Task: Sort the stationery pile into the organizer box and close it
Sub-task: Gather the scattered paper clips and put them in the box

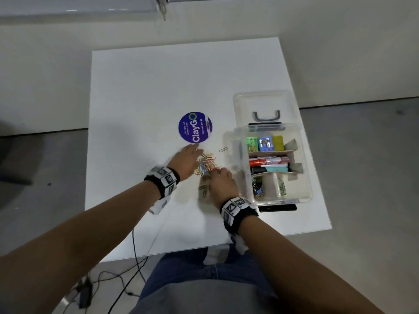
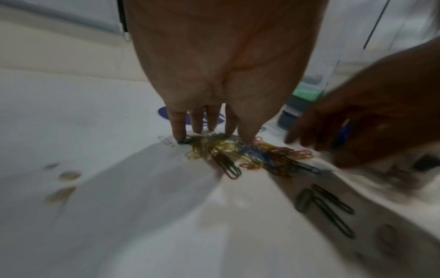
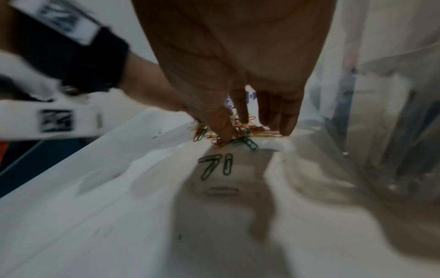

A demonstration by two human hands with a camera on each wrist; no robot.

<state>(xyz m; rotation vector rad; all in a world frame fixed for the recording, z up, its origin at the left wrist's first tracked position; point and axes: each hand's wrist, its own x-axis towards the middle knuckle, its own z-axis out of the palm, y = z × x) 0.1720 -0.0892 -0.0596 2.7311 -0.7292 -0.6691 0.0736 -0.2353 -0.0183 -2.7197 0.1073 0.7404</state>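
Note:
A tangle of coloured paper clips (image 1: pixel 207 165) (image 2: pixel 238 152) (image 3: pixel 238 131) lies on the white table, just left of the clear organizer box (image 1: pixel 306 177). My left hand (image 1: pixel 199 152) (image 2: pixel 214 137) reaches over the pile from the left, its straight fingers touching the clips. From the near side, my right hand (image 1: pixel 217 171) (image 3: pixel 250 131) has its thumb and fingertips down on the pile. Three dark clips (image 1: pixel 204 189) (image 3: pixel 214 165) lie loose beside my right hand. A single clip (image 1: pixel 223 150) sits apart near the box.
The box's lid (image 1: pixel 265 103) lies open behind it. Its compartments hold erasers (image 1: pixel 264 143), markers (image 1: pixel 269 162), binder clips (image 1: pixel 257 189) and a few paper clips (image 1: pixel 282 188). A blue round sticker (image 1: pixel 195 127) is on the table. Cables (image 1: pixel 127 279) trail on the floor.

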